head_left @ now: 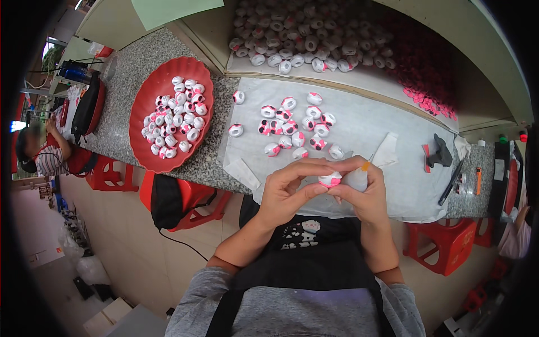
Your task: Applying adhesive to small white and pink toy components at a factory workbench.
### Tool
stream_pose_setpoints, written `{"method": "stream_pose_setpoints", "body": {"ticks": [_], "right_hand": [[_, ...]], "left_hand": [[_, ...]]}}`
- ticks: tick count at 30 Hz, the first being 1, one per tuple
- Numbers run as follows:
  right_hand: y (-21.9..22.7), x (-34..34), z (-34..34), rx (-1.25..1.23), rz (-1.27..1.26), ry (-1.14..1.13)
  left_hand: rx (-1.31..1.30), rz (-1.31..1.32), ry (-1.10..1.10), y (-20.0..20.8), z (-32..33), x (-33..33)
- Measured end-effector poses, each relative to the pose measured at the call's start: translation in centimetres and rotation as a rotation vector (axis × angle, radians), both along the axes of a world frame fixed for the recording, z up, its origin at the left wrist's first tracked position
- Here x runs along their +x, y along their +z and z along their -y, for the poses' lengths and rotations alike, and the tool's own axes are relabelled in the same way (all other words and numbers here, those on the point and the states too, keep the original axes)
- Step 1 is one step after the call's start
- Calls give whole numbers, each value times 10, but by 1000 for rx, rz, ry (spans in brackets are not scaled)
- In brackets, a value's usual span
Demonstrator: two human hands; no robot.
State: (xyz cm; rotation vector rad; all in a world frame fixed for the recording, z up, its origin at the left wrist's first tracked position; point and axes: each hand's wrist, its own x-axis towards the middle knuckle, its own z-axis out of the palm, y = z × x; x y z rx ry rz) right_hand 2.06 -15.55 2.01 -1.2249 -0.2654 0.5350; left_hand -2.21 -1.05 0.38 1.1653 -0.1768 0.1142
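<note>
Close to the near edge of the paper-covered counter, my left hand pinches a small round white piece with pink between thumb and fingers. Fingertips of my right hand meet it from the other side. Tucked in the right hand is a translucent squeeze bottle with an orange collar and a thin needle tip. Just beyond my hands, several similar white, pink and black pieces lie scattered on the white paper. What the fingers hide of the held piece I cannot make out.
A red scalloped tray full of finished-looking pieces stands left. A shelf behind holds a heap of white pieces and pink bits. Folded paper, a dark crumpled cloth and a black pen-like tool lie around. Another person sits far left.
</note>
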Motion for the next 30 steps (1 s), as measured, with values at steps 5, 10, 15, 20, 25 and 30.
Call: {"method": "stream_pose_setpoints", "body": {"ticks": [5,10,15,20,25,30], "right_hand": [[-7,-6,-2,32,76,-81],[-7,-9,0,28,78,-128],[-5,-11,0,43,56,-134],[-1,-9,-1,37,8,-134],[-1,-6,0,17,-4,-90],[-1,-9,-2,29,12,-103]], "left_hand": [[8,18,15,-3,3,0],[-6,15,0,0,4,1],[-62,-50,-52,1,3,-2],[-69,-82,-62,2,4,-3],[-44,-43,-27,0,4,-3],[-2,18,20,-1,6,-4]]}}
